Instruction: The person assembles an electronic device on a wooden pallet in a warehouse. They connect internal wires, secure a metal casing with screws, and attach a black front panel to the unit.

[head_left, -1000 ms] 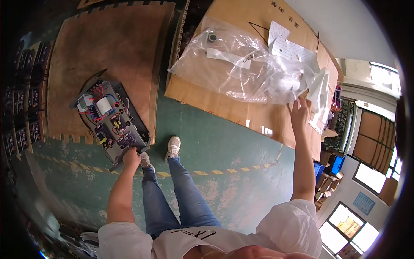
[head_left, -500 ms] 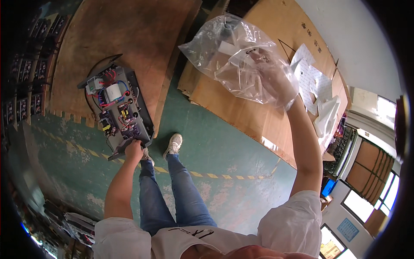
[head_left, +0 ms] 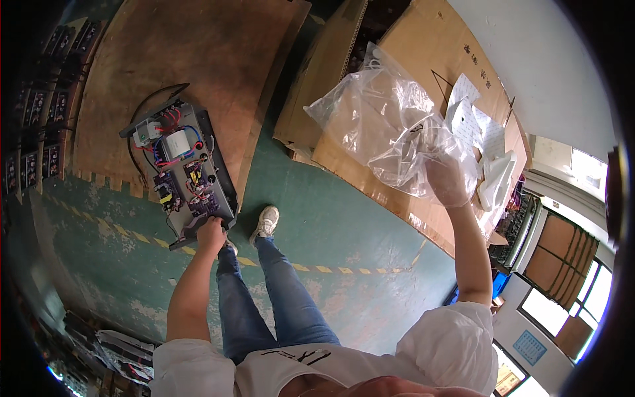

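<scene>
Since the chassis point(head_left: 188, 171) looks heavy, my left fingers point(head_left: 211, 225) clamp its end; whether my right fingers point(head_left: 439, 172) clutch the bag point(head_left: 380, 109) is unclear.

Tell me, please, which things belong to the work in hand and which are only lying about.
Belonging to the work:
Wired case, gripped by the left hand
Clear bag, over the right hand, whose grip is unclear

Apparently only lying about:
Papers on the cardboard
White piece beside them
</scene>
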Tool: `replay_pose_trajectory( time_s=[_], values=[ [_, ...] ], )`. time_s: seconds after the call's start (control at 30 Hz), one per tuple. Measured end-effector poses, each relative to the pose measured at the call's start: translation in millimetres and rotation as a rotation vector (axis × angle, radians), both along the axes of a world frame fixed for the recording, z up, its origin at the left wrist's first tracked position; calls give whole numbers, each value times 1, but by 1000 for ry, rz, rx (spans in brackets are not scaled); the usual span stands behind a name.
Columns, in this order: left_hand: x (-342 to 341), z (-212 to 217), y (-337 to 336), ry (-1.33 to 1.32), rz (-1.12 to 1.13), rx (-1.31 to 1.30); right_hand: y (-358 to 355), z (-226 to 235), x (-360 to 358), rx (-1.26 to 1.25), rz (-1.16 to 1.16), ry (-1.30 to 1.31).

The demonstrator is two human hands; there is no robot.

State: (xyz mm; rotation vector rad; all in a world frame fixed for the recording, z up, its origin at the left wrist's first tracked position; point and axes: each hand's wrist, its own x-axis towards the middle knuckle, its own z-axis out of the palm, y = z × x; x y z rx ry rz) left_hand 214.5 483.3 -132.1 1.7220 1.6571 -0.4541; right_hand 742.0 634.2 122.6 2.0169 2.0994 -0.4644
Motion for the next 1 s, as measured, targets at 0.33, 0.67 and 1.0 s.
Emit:
replay_pose_trajectory(
  time_s=[0.33,0.67,1.0],
  values=[
    [5,57,28,-126,-47,25,38,-24,-38,383,223,229],
    [236,273,183,-818,-337,874,31,-42,-32,356,300,31],
    [317,245,120,-1259,-395,703,30,-25,-35,372,430,188]
  ],
)
